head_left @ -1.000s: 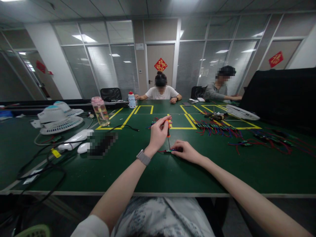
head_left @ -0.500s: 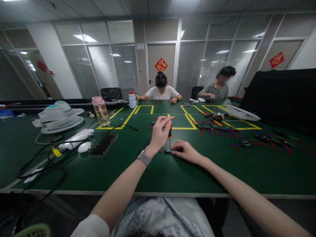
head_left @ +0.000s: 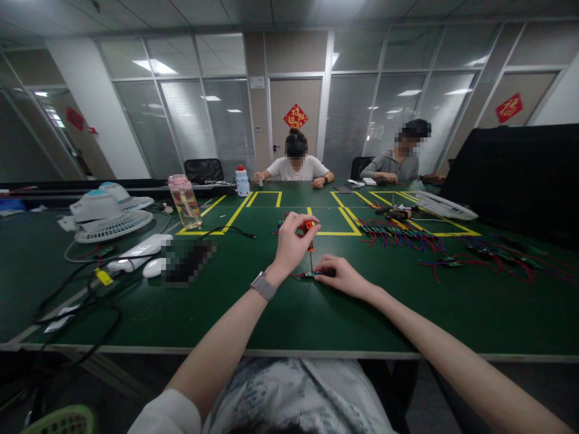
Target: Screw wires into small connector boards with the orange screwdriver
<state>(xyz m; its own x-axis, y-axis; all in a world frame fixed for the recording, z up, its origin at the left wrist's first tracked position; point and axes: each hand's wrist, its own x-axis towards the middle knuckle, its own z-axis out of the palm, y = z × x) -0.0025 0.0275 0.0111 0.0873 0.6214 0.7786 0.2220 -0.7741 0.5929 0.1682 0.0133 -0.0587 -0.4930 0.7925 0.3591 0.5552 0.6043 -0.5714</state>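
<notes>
An orange and black screwdriver (head_left: 310, 236) stands upright with its tip on a small green circuit board (head_left: 307, 275) on the green table. My left hand (head_left: 292, 242) has its fingers curled round the screwdriver's handle from the left. To the right, my right hand (head_left: 340, 275) is closed on the board's right end, where thin wires show between the fingertips. A red wire runs out from the board's left side.
Several wired boards (head_left: 398, 232) lie in a row at right, with more wires (head_left: 506, 259) beyond. White fans (head_left: 113, 214), a pink bottle (head_left: 184, 202), a mouse (head_left: 154, 269) and cables are at left. Two people sit across the table (head_left: 217, 319).
My left fingers have curled from a straighter pose, so more of the orange handle shows. My right hand and the board have stayed nearly in place.
</notes>
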